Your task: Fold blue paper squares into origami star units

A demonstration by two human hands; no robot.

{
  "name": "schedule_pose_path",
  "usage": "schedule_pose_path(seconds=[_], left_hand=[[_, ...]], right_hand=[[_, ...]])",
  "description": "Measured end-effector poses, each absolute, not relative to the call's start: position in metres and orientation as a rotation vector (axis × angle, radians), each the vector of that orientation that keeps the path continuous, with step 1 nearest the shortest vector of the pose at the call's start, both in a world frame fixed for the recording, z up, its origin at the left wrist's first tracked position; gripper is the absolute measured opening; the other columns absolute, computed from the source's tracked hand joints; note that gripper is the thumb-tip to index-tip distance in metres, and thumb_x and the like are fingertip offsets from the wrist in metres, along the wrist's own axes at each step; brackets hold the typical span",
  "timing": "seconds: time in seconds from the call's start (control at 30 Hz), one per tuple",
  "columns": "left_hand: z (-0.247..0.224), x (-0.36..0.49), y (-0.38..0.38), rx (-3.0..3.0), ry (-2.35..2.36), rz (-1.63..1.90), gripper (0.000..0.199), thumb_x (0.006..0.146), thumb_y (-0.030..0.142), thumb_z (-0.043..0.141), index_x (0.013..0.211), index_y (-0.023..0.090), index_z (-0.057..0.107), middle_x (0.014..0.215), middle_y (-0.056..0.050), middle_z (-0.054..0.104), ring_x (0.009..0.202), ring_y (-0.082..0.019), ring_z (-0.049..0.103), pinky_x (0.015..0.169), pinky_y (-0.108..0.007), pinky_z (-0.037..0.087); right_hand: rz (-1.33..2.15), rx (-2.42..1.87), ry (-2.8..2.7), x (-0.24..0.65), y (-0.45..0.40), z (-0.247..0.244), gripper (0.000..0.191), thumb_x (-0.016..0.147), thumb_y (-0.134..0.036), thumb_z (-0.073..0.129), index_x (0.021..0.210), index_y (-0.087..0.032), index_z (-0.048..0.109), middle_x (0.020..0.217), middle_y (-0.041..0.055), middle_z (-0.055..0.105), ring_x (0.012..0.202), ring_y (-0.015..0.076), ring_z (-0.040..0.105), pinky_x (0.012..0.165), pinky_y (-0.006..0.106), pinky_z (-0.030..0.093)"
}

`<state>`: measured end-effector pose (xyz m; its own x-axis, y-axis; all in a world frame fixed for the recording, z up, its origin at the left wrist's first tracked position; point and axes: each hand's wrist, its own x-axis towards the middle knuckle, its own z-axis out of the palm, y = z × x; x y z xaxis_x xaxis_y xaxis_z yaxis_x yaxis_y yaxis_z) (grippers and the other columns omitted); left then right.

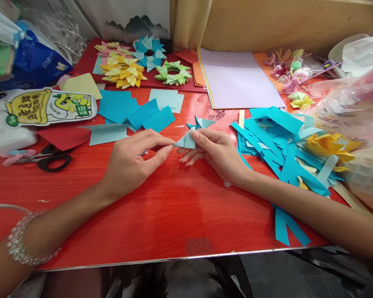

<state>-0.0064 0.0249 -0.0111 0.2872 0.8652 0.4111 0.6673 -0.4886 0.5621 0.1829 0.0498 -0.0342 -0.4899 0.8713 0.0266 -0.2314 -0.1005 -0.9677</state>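
Red table (161,215) w/ paper scraps (286,140), scissors (51,159)

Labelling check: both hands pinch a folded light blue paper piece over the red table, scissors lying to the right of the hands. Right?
Not quite: the head view shows the scissors to the left of the left hand. The rest stands: it and the right hand pinch the folded light blue paper piece over the red table.

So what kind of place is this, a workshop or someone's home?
Probably a home craft table used for origami. Finished paper star wreaths lie at the back, cut blue paper strips are piled on the red table, and both hands pinch a pale blue folded piece.
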Motion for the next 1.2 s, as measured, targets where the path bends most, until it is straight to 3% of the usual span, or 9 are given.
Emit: schedule_pose_path(seconds=[0.27,0.43,0.63,0.83,1.2], left_hand=[[-0.0109,-0.0052,0.0253,2.201,1.401,0.922,0.013,0.084,0.027,0.055,0.089,0.02,0.065,0.086,0.0,0.065,0.074,-0.012,0.058,0.058,-0.021,0.043],[-0.0119,-0.0051,0.0266,2.175,1.427,0.933,0.015,0.087,0.027,0.052,0.088,0.021,0.066,0.086,0.0,0.066,0.078,-0.013,0.058,0.067,-0.022,0.043],[-0.0093,-0.0036,0.028,1.864,1.416,0.782,0.025,0.087,0.039,0.051,0.079,0.021,0.067,0.069,0.003,0.062,0.062,-0.01,0.055,0.06,-0.021,0.041],[-0.0092,-0.0013,0.0264,1.692,1.363,0.849,0.017,0.084,0.031,0.058,0.072,0.02,0.065,0.061,0.005,0.058,0.06,-0.008,0.051,0.058,-0.019,0.039],[-0.0168,-0.001,0.0306,1.373,1.292,0.935,0.023,0.082,0.037,0.058,0.073,0.017,0.067,0.067,0.0,0.064,0.059,-0.012,0.057,0.059,-0.024,0.046]], right_hand=[[1.717,-0.762,-1.337,0.1826,0.0505,-0.0347,0.028,0.087,-0.04,0.053,0.088,-0.015,0.065,0.085,0.0058,0.07,0.066,0.0123,0.068,0.06,0.022,0.057],[1.713,-0.776,-1.342,0.1827,0.0507,-0.0348,0.026,0.086,-0.039,0.054,0.088,-0.015,0.064,0.085,0.0051,0.07,0.067,0.012,0.068,0.061,0.022,0.058],[1.622,-0.747,-1.452,0.1825,0.0468,-0.0323,0.023,0.088,-0.036,0.052,0.09,-0.016,0.063,0.088,0.0032,0.068,0.066,0.0111,0.066,0.061,0.023,0.058],[1.548,-0.74,-1.571,0.1825,0.0447,-0.0312,0.023,0.089,-0.035,0.05,0.094,-0.016,0.063,0.088,0.0023,0.067,0.066,0.0099,0.065,0.063,0.023,0.057],[1.543,-0.812,-1.511,0.1827,0.0462,-0.0319,0.022,0.089,-0.036,0.05,0.09,-0.018,0.061,0.083,0.0012,0.066,0.067,0.0111,0.066,0.063,0.024,0.058]])
